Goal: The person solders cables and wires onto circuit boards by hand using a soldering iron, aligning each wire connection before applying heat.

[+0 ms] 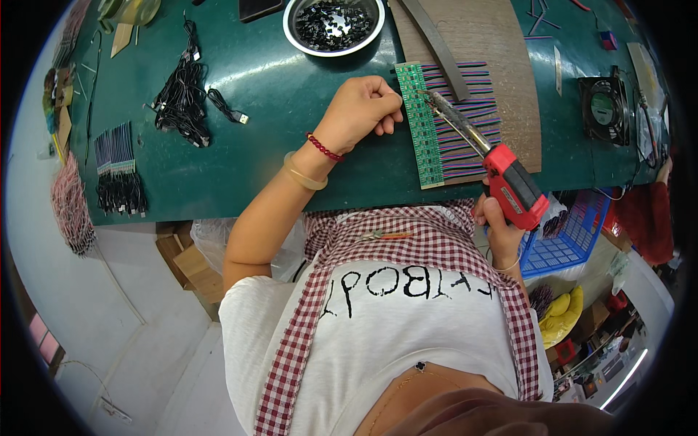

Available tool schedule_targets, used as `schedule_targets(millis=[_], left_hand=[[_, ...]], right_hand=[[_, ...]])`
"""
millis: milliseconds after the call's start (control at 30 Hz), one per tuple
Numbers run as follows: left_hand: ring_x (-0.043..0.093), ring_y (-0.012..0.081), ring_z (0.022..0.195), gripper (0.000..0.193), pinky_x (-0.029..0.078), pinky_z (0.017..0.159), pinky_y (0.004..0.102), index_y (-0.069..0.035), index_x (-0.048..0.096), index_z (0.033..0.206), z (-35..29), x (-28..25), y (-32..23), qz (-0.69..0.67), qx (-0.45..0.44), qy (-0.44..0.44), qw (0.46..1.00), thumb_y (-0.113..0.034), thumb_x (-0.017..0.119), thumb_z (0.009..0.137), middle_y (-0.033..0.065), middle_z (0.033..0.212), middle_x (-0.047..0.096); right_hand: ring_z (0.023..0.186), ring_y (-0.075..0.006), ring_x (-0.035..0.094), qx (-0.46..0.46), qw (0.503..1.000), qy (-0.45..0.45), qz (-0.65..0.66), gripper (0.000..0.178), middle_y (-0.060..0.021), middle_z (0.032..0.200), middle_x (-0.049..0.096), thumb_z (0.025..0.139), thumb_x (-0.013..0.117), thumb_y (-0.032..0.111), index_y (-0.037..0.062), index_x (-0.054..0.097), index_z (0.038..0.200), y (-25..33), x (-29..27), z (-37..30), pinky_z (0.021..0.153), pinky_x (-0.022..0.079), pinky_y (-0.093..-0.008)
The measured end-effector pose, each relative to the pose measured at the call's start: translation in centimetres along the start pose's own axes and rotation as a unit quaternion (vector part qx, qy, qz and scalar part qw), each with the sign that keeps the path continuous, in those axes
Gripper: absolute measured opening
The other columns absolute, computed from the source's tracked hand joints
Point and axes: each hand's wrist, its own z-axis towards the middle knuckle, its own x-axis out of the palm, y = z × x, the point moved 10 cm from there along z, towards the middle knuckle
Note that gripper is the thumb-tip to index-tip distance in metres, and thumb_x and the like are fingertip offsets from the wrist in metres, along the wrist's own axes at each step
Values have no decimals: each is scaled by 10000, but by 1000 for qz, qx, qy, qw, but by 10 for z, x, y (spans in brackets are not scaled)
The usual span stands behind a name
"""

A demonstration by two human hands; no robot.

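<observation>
My right hand (502, 231) grips a red and black soldering gun (515, 187) by its handle. Its metal tip reaches the upper part of a green strip of joined circuit boards (423, 138). Rows of thin multicoloured wires (465, 149) run out from the right side of that strip. Just left of the boards is my left hand (367, 107), fingers curled and pressed together; anything between them is hidden or too small to make out. A grey bar (439, 48) lies across the upper wires on a brown board (518, 109).
A metal bowl (289, 30) of small black parts stands at the back. To the left lie black USB cables (180, 105) and a wire bundle (120, 182). At right are a black fan (605, 109) and, below the table edge, a blue crate (560, 254).
</observation>
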Motion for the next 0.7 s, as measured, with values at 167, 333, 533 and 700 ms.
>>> schedule_targets(millis=[167, 333, 533, 700], left_hand=[[565, 87, 507, 99, 436, 435, 188, 20, 559, 780, -1, 0, -1, 10, -6, 0, 1000, -73, 566, 812, 76, 675, 617], [548, 75, 512, 140, 422, 448, 187, 9, 576, 818, -13, -4, -16, 110, 3, 18, 994, -125, 568, 856, 61, 680, 617], [583, 245, 592, 184, 470, 547, 319, -17, 614, 843, -13, -37, -129, 537, 298, -258, 746, -199, 613, 823, 102, 733, 643], [532, 354, 865, 179, 434, 758, 454, -22, 587, 786, 43, -56, -108, 677, 255, -176, 667, -185, 644, 742, 153, 861, 579]], right_hand=[[496, -105, 426, -7, 1000, 7, 15, 310, -63, 608, 497, 867, 538, 80, -65, 473, 1134, 3, 3, 0, 476, 350, -239], [484, -105, 423, -16, 999, -13, 43, 339, -67, 604, 492, 884, 546, 154, -60, 468, 1135, 8, -1, 3, 471, 364, -240], [472, -113, 429, -92, 981, -99, 136, 397, -60, 601, 469, 903, 539, 283, -32, 448, 1127, 35, -39, 7, 455, 383, -251], [459, -120, 456, -227, 942, -219, 116, 424, -79, 621, 501, 922, 506, 321, -50, 459, 1123, 89, -117, -1, 457, 419, -247]])
